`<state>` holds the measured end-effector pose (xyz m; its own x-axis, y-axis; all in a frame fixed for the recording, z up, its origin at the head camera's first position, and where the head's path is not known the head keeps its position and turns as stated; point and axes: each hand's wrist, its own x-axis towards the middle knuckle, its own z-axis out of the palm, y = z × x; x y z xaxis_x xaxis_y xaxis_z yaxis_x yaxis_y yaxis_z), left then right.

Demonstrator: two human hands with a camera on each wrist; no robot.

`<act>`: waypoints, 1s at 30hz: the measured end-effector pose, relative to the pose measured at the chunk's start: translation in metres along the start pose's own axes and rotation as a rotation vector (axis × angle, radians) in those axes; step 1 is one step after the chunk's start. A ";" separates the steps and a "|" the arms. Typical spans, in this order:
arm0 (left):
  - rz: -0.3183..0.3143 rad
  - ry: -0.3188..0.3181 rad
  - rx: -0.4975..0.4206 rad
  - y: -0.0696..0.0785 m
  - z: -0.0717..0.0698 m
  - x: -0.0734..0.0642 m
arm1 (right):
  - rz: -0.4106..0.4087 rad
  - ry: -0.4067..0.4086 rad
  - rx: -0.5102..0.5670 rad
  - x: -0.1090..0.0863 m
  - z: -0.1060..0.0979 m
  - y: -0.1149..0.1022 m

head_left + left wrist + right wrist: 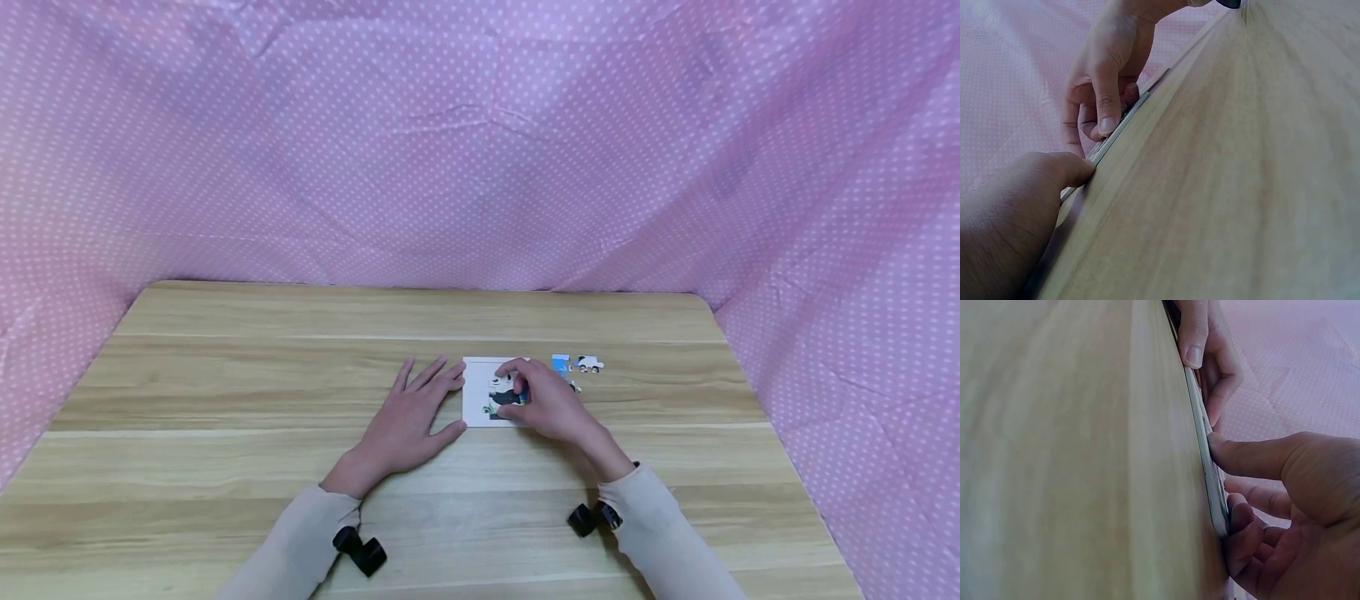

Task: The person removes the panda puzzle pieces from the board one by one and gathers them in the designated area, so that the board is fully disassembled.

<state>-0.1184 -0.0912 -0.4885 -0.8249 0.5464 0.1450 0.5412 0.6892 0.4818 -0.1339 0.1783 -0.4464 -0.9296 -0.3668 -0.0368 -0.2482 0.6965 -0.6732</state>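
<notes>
Puzzle board (pixel 478 398) lies flat mid-table (pixel 225 375). Left hand (pixel 408 421) flat, fingers straight, thumb and fingertips touching the board's left edge. Right hand (pixel 543 404) sits on the board, fingers curled, pinching a puzzle piece (pixel 522 394) against it. Two loose pieces (pixel 576 364) lie just right of the board.

wooden table (pixel 225 375), puzzle board (pixel 477 400), loose pieces (pixel 577 365) (two)
</notes>
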 end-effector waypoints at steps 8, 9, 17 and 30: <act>-0.001 0.001 0.001 0.001 0.000 0.000 | -0.019 0.018 0.023 -0.002 0.000 0.000; -0.002 0.000 0.001 0.001 0.000 0.001 | -0.022 0.020 0.027 -0.002 0.000 0.000; -0.003 0.001 0.005 -0.001 0.000 0.001 | -0.075 0.059 0.053 0.011 0.021 0.047; -0.001 0.003 0.007 -0.002 0.001 0.001 | -0.120 0.138 0.081 0.007 0.025 0.050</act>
<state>-0.1200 -0.0914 -0.4903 -0.8261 0.5440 0.1473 0.5414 0.6932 0.4758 -0.1457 0.1952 -0.4993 -0.9246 -0.3524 0.1449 -0.3418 0.5992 -0.7240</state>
